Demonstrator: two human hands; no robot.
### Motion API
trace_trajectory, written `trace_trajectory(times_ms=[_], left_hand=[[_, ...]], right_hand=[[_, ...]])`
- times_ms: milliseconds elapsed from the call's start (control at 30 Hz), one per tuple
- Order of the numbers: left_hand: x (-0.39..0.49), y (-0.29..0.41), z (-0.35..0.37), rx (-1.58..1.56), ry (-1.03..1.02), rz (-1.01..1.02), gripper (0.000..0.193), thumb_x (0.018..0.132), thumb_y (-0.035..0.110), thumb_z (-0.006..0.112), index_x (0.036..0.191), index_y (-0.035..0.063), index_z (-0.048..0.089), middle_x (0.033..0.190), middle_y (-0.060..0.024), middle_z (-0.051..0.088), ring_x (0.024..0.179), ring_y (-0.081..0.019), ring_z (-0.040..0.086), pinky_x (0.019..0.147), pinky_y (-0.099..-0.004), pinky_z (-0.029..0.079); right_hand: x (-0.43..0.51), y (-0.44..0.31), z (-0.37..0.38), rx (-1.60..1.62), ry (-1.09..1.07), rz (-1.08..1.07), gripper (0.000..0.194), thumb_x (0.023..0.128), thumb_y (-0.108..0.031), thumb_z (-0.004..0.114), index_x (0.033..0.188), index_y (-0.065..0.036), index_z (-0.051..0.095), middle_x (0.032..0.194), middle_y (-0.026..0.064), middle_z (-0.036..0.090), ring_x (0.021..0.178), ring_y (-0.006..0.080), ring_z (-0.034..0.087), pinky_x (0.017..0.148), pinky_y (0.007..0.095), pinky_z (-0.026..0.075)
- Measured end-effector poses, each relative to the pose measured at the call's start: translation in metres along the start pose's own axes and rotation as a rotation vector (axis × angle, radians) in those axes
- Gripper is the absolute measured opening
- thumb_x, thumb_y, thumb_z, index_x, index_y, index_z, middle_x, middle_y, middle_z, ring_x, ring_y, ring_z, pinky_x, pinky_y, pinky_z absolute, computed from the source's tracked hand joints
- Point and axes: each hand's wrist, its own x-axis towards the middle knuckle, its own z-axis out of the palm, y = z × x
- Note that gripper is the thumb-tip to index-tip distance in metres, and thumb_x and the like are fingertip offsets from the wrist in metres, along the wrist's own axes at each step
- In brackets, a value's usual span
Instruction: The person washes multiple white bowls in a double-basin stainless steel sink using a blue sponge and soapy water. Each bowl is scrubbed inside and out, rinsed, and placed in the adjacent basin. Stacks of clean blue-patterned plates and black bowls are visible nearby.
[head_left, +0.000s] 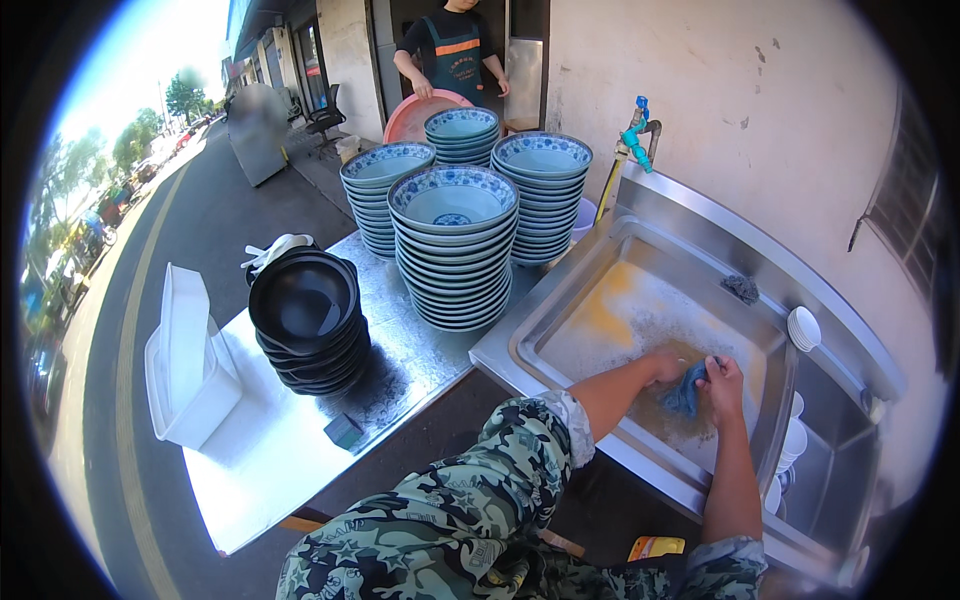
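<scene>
Over the left basin of a stainless steel sink (555, 322), my right hand (721, 386) grips the top of a wet blue-grey cloth (681, 396). The cloth hangs down into murky water with yellowish foam. My left hand (666, 366) is just left of the cloth, partly in the water; its fingers are hidden, so I cannot tell whether it holds anything. A dark scouring pad (741, 288) lies on the sink's back ledge, near a small stack of white bowls (804, 328).
Tall stacks of blue-and-white bowls (454, 199), stacked black bowls (304, 300) and white plastic containers (191, 382) stand on the metal table (262, 480) to the left. Behind, a person in an apron (457, 56) holds a pink basin (427, 112). A teal tap (636, 142) rises behind the sink.
</scene>
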Motion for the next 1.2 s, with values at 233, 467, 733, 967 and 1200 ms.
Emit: trace_trajectory(times_ms=[233,467,733,967,1200], left_hand=[[0.012,-0.013,-0.011,-0.552,-0.134,-0.153,0.022,0.095,0.022,0.057,0.101,0.0062,0.071,0.087,-0.0118,0.071,0.074,-0.0232,0.071,0.061,-0.0394,0.062],[-0.005,0.022,0.008,-0.646,-0.27,-0.205,0.039,0.109,0.037,0.038,0.123,0.007,0.059,0.107,-0.0135,0.069,0.091,-0.0283,0.072,0.076,-0.0455,0.064],[0.002,0.012,-0.012,-0.136,0.406,0.22,0.031,0.107,0.015,0.041,0.131,0.0059,0.059,0.116,-0.0169,0.068,0.105,-0.0288,0.066,0.087,-0.0453,0.052],[-0.003,0.021,-0.037,-0.891,0.386,0.084,0.041,0.102,0.002,0.04,0.141,0.0038,0.052,0.132,-0.0168,0.063,0.121,-0.0284,0.061,0.101,-0.0421,0.049],[0.012,-0.006,-0.052,-1.176,0.18,-0.145,0.041,0.098,0.038,0.057,0.126,0.009,0.06,0.119,-0.0122,0.066,0.108,-0.0275,0.066,0.091,-0.0414,0.055]], right_hand=[[0.005,0.022,0.014,-0.942,-0.151,-0.529,0.032,0.079,-0.007,0.075,0.108,-0.003,0.065,0.104,0.0185,0.068,0.101,0.0368,0.065,0.092,0.0429,0.053],[0.05,0.069,0.001,-0.055,-0.028,0.076,0.026,0.08,0.002,0.07,0.107,0.0,0.07,0.095,0.0072,0.072,0.088,0.0188,0.069,0.077,0.035,0.056],[0.012,0.032,0.013,-0.983,-0.217,-0.271,0.034,0.081,-0.008,0.072,0.114,0.001,0.068,0.109,0.0204,0.072,0.104,0.036,0.07,0.095,0.0424,0.054],[0.013,0.042,0.008,-1.154,-0.449,-0.119,0.042,0.083,-0.013,0.068,0.123,-0.001,0.064,0.121,0.025,0.068,0.113,0.0395,0.065,0.097,0.0445,0.052],[-0.045,-0.05,0.049,-0.281,-0.034,-0.447,0.035,0.09,-0.014,0.065,0.124,-0.004,0.064,0.119,0.0201,0.067,0.109,0.0378,0.063,0.096,0.0451,0.05]])
